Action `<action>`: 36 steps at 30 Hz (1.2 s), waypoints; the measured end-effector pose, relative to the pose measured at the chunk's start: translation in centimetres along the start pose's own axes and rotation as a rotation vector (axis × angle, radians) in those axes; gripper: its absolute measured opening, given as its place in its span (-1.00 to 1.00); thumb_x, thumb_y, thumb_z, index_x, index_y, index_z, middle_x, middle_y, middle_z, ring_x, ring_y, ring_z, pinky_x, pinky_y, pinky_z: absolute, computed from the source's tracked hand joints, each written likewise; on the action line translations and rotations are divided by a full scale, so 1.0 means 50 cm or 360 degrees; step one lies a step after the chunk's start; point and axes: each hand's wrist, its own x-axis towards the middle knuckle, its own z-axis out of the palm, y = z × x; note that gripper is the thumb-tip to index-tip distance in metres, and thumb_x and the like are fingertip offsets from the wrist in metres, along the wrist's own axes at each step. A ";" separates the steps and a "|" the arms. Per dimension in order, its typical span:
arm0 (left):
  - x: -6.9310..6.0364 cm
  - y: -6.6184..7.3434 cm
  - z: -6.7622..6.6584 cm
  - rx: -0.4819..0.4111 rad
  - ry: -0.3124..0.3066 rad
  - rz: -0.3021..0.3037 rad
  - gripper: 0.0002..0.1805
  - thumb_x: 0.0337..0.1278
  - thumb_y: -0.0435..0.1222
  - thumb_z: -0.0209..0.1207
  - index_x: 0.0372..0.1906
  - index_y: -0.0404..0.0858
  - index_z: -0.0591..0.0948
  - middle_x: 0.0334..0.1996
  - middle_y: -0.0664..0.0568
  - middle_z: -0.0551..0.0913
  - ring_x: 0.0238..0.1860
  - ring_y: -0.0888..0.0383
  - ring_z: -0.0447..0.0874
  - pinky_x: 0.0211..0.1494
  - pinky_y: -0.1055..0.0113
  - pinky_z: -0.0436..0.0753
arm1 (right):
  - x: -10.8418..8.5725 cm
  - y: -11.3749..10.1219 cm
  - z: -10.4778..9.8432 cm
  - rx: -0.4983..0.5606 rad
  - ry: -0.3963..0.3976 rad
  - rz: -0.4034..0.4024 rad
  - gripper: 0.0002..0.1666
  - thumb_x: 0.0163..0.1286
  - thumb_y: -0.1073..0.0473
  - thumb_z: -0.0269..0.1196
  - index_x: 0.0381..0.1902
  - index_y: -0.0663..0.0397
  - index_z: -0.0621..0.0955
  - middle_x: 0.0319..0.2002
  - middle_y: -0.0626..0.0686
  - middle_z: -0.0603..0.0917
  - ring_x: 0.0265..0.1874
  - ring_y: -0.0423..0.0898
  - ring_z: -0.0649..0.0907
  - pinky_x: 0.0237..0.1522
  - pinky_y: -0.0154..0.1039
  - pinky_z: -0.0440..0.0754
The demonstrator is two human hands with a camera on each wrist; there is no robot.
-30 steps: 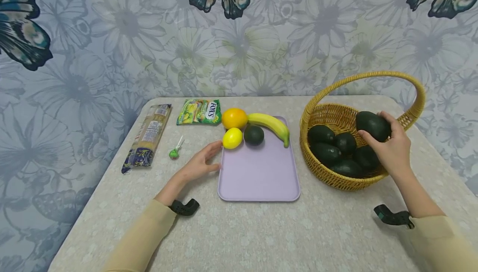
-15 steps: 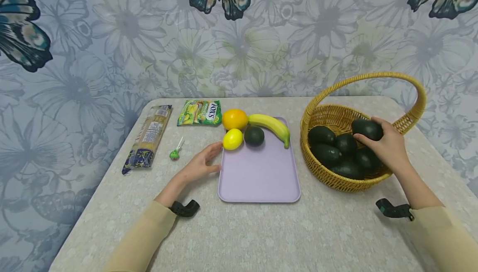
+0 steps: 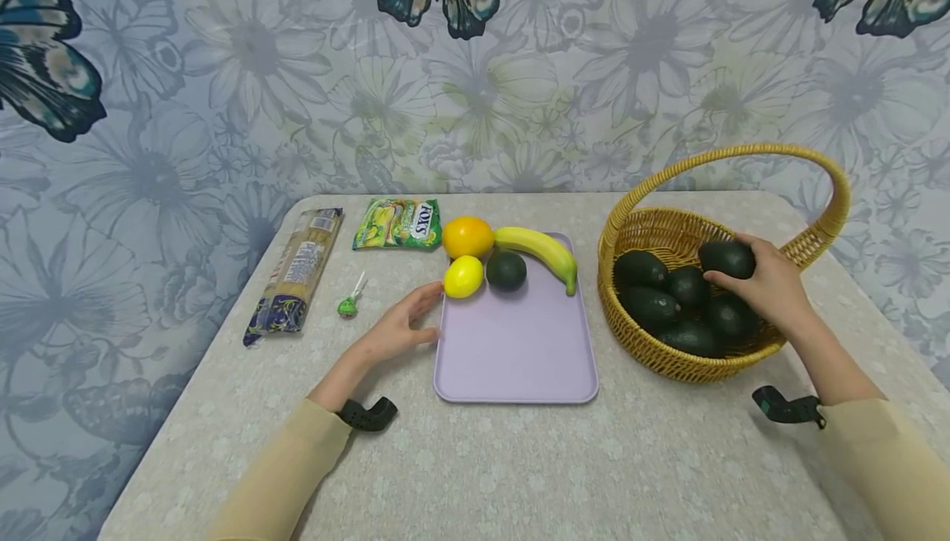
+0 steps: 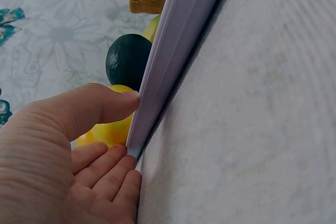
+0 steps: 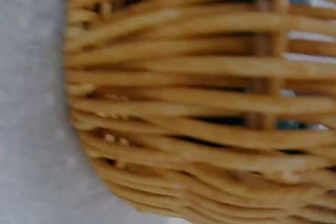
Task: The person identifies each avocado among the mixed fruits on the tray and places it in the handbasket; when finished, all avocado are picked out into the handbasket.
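In the head view, my right hand (image 3: 773, 287) holds a dark green avocado (image 3: 726, 260) at the right side of the wicker basket (image 3: 656, 229). Several more avocados (image 3: 647, 308) lie in that basket. The right wrist view is filled by the basket's woven wall (image 5: 173, 82), so the hand is hidden there. My left hand (image 3: 397, 328) rests at the left edge of the lilac tray (image 3: 515, 351), thumb and fingers extended against its rim. Close to those fingertips is a lemon (image 3: 463, 277). An orange (image 3: 467, 237), a single avocado (image 3: 506, 270) and a banana (image 3: 542, 249) sit along the tray's far end.
Left of the tray lie a green lollipop (image 3: 349, 303), a green candy bag (image 3: 398, 223) and a long clear packet with blue ends (image 3: 297, 273). The basket's tall handle (image 3: 742, 151) arches over its opening. A patterned wall (image 3: 482, 112) stands behind the table.
My right hand has lowered the avocado and shifted it slightly left, down among the others in the basket. The left hand stays in place at the tray.
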 end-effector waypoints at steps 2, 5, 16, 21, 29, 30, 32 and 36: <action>0.000 0.000 0.000 0.0004 0.0005 -0.0002 -0.20 0.10 -0.50 0.20 0.42 -0.42 0.08 0.41 -0.25 0.08 0.40 -0.14 0.04 0.44 0.07 0.06 | 0.003 0.000 -0.002 -0.0027 -0.0051 -0.0025 0.03 0.29 -0.12 0.24 0.38 0.49 0.06 0.19 0.59 0.21 0.05 0.48 0.31 -0.08 0.39 0.36; 0.000 0.000 0.000 -0.0001 0.0004 -0.0006 -0.20 0.10 -0.50 0.20 0.42 -0.42 0.08 0.41 -0.25 0.08 0.40 -0.14 0.04 0.44 0.07 0.05 | 0.006 -0.001 -0.004 -0.0029 -0.0107 -0.0047 0.04 0.29 -0.11 0.24 0.36 0.52 0.05 0.19 0.60 0.20 0.04 0.47 0.31 -0.12 0.37 0.39; 0.000 -0.001 -0.001 -0.0005 0.0001 -0.0019 -0.19 0.10 -0.50 0.20 0.42 -0.42 0.08 0.42 -0.24 0.07 0.41 -0.12 0.03 0.44 0.08 0.05 | 0.015 0.006 -0.008 -0.0127 -0.0300 -0.0185 -0.02 0.24 0.12 0.30 0.32 0.62 0.04 0.18 0.64 0.15 0.13 0.52 0.20 0.06 0.41 0.21; 0.001 -0.004 0.000 -0.0003 -0.0002 -0.0010 -0.19 0.10 -0.50 0.20 0.42 -0.42 0.07 0.42 -0.24 0.07 0.41 -0.12 0.02 0.44 0.08 0.05 | 0.013 0.009 0.000 -0.0132 -0.0300 -0.0232 -0.07 0.20 0.22 0.30 0.31 0.62 0.08 0.18 0.61 0.20 0.12 0.51 0.24 0.08 0.38 0.22; 0.001 -0.006 0.001 -0.0018 -0.0006 -0.0019 -0.19 0.10 -0.51 0.20 0.42 -0.42 0.07 0.42 -0.24 0.07 0.41 -0.12 0.02 0.44 0.09 0.05 | -0.009 -0.014 -0.009 0.0010 -0.0165 -0.0194 -0.14 0.31 0.12 0.24 0.35 0.49 0.12 0.22 0.52 0.26 0.17 0.47 0.25 0.10 0.38 0.23; 0.001 -0.006 0.001 -0.0020 -0.0007 -0.0019 -0.19 0.10 -0.51 0.20 0.42 -0.42 0.07 0.42 -0.24 0.07 0.41 -0.12 0.02 0.44 0.09 0.05 | -0.016 -0.025 -0.017 0.0052 -0.0134 -0.0183 -0.14 0.33 0.10 0.23 0.37 0.44 0.12 0.24 0.50 0.26 0.18 0.46 0.25 0.11 0.37 0.24; 0.001 -0.005 0.001 -0.0020 -0.0010 -0.0017 -0.18 0.10 -0.51 0.20 0.42 -0.42 0.06 0.42 -0.24 0.07 0.41 -0.12 0.01 0.44 0.08 0.05 | -0.032 -0.051 -0.035 0.0148 -0.0048 -0.0156 -0.16 0.35 0.04 0.21 0.41 0.32 0.14 0.28 0.42 0.29 0.21 0.39 0.28 0.14 0.30 0.28; 0.002 -0.003 -0.001 -0.0011 -0.0008 -0.0012 -0.18 0.10 -0.50 0.21 0.42 -0.42 0.06 0.42 -0.25 0.07 0.41 -0.13 0.02 0.44 0.08 0.06 | -0.065 -0.116 -0.067 0.0497 0.0231 -0.0209 -0.29 0.32 0.16 0.25 0.38 0.09 0.29 0.25 0.10 0.44 0.23 -0.03 0.42 0.21 -0.29 0.41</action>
